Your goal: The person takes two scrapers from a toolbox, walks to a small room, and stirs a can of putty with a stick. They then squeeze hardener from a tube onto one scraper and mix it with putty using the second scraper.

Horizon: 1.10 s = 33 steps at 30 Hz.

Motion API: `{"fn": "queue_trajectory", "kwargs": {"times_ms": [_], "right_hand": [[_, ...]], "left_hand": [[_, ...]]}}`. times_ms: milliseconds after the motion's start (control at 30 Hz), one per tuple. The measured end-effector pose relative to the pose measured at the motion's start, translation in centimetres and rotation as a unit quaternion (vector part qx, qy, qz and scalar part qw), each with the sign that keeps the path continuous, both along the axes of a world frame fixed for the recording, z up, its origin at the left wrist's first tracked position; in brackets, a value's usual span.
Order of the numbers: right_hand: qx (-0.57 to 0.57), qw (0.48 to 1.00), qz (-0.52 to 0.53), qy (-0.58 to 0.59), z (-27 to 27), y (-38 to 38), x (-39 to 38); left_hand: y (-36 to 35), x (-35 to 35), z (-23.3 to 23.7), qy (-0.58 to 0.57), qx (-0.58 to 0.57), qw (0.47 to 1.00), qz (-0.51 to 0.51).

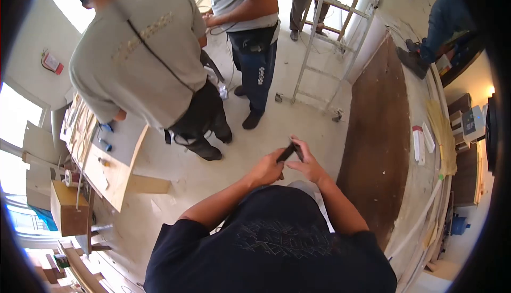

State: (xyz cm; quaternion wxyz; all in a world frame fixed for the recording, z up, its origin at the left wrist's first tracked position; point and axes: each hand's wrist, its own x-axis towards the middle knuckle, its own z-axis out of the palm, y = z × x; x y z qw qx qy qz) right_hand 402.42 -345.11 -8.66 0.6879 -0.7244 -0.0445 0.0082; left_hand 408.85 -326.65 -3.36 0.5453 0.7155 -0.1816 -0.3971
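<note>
Both of my hands are raised in front of my chest, over the pale floor (250, 173). My left hand (269, 168) is closed around one end of a small dark object (288, 152). On the other side, my right hand (306, 161) has its fingers on the same object near its upper end. The object is thin and slanted; what it is cannot be made out.
Two people in grey shirts (143, 53) (245, 5) stand ahead at left, by a wooden worktable (114, 186) with tools. A ladder (324, 74) stands ahead. To the right lies a brown panel (372, 144); another person's leg (442, 32) is beyond.
</note>
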Motion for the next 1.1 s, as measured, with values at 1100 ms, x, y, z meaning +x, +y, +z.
{"fn": "queue_trajectory", "kwargs": {"times_ms": [1100], "right_hand": [[0.265,0.905,0.006,0.334,-3.6,-20.9,38.7]], "left_hand": [[-26.0,31.4,-5.4,-0.170,0.102,0.960,0.199]]}}
